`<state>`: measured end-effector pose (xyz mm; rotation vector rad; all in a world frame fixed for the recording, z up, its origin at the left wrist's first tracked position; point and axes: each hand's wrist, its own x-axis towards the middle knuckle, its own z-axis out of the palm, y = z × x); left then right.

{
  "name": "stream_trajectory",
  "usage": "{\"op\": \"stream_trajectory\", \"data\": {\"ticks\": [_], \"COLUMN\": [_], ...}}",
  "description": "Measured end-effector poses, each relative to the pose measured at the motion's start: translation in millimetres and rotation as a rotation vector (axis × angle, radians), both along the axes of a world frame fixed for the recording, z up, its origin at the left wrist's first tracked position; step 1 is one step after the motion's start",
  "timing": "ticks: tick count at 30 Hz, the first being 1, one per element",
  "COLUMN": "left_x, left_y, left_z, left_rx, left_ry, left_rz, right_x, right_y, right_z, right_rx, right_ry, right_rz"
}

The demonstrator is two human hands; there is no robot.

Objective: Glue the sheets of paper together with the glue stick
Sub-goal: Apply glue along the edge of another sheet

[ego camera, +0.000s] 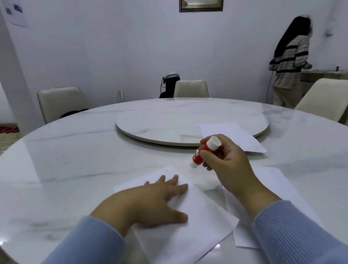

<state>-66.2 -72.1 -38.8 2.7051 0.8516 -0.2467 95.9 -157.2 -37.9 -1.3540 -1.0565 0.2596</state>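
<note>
A white sheet of paper (186, 233) lies at an angle on the marble table in front of me. My left hand (150, 201) rests flat on its upper left part, fingers spread. My right hand (225, 163) holds a red glue stick (203, 151) with white ends, tilted, its lower tip just above the table past the sheet's far corner. A second sheet (282, 187) lies to the right, partly under my right forearm and under the first sheet's edge. A third sheet (233, 134) lies further back, resting partly on the turntable.
The round white marble table (65, 164) carries a raised turntable (167, 119) in its middle. Cream chairs stand around it: one at the far left (62, 102), one at the back (191, 89), one at the right (326, 98). A person in a striped top (290, 65) stands at a counter, far right.
</note>
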Motion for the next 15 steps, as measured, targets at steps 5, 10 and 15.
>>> {"op": "stream_trajectory", "data": {"ticks": [5,10,15], "left_x": [14.7,9.2,9.7], "left_y": [-1.8,-3.4,-4.8], "left_z": [-22.0,-26.8,-28.5], "left_rx": [0.152,0.171,0.176], "left_ry": [-0.126,-0.081,-0.096], "left_rz": [0.218,0.135,0.138], "right_x": [-3.0,-10.1,-10.4], "right_y": [6.1,18.1,22.1], "right_z": [-2.9,-9.5,-9.7], "right_rx": [-0.092,-0.197,-0.279], "right_ry": [-0.096,-0.136,-0.216], "right_rz": [0.04,0.142,0.156]}}
